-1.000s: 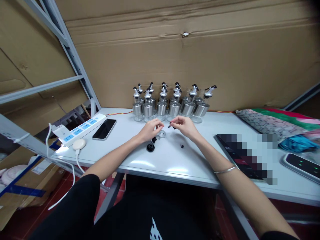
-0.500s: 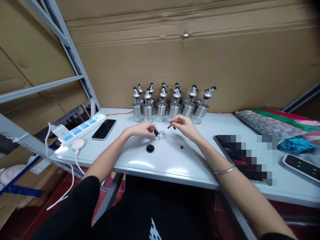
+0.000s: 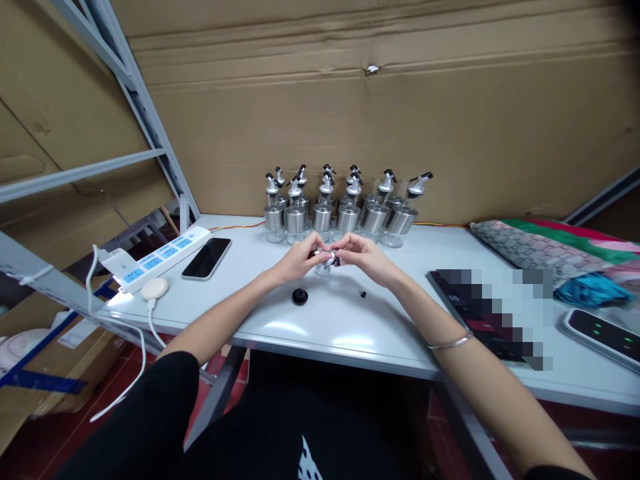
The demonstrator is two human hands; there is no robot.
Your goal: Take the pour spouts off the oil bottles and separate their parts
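Observation:
My left hand (image 3: pixel 300 259) and my right hand (image 3: pixel 364 257) meet above the table, fingers closed around a small silver-and-black pourer head (image 3: pixel 328 257). Thumb and fingertips of the left pinch its silver side. The right pinches a small black piece (image 3: pixel 337 261) against it; fingers partly hide both parts. Just below them shows a clear round item (image 3: pixel 323 270), too small to identify. A round black cap (image 3: pixel 299 297) lies on the table nearer my body, and a tiny black part (image 3: pixel 363 294) lies to its right.
Several glass-and-steel bottles with pourers (image 3: pixel 323 217) stand behind my hands. To the left lie a phone (image 3: pixel 207 258), a power strip (image 3: pixel 165 257) and a white round charger (image 3: pixel 155 288). A dark tablet (image 3: pixel 465 313) and patterned bags (image 3: pixel 530 250) lie right on the white table (image 3: pixel 240 313).
My hands have come together from apart. The right hand has brought its black piece to the pourer head in the left, which has moved right and slightly up.

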